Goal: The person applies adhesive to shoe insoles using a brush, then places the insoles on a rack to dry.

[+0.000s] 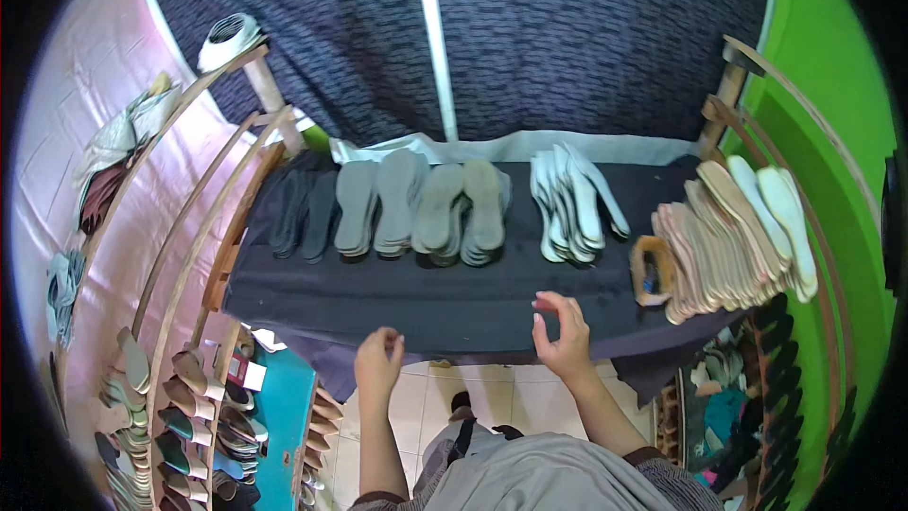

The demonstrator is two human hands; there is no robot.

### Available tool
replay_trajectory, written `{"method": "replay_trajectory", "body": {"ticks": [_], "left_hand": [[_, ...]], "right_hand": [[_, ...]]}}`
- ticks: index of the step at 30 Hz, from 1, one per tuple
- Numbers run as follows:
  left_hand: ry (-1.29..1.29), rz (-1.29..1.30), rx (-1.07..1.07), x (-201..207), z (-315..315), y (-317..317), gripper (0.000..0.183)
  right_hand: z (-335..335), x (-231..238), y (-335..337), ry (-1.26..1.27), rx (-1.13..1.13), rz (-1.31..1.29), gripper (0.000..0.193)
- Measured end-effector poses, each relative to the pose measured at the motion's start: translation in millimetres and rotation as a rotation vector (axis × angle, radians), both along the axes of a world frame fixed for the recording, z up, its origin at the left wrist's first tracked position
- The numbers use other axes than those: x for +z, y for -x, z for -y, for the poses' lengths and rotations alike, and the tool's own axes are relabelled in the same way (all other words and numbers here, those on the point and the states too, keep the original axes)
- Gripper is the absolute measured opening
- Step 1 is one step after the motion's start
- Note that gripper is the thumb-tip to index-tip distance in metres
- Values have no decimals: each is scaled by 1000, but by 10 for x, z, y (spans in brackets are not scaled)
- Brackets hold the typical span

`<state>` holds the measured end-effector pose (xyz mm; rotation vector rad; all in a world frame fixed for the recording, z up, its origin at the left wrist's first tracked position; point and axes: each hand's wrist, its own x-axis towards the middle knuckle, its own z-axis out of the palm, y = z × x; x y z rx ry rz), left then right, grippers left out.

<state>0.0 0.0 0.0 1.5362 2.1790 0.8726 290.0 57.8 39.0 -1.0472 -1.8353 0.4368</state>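
Note:
My left hand hovers at the near edge of the dark cloth-covered table, fingers loosely bent and nothing in them. Over the same edge, further right, my right hand is raised with thumb and fingers apart, empty. Beyond both hands, shoe insoles lie in a row of piles: black ones, grey ones, grey-beige ones and white ones fanned out. At the right end lies a long overlapping row of pinkish-tan insoles. A brown ring-shaped roll stands beside it.
Wooden rails flank the table. Shoe parts fill racks at lower left, beside a teal panel. Dark soles line the lower right. A patterned dark curtain hangs behind; a white roll rests on the left post.

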Motion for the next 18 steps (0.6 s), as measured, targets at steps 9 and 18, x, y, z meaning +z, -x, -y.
{"method": "replay_trajectory", "body": {"ticks": [9,18], "left_hand": [[-409,-307,262,-27,-1338,2265,19],[18,-258,576,-74,-2219,3241,77]], "right_hand": [[-965,-696,1254,-203,-84,86,39],[-1005,-682,1338,-253,-92,155,30]]}}
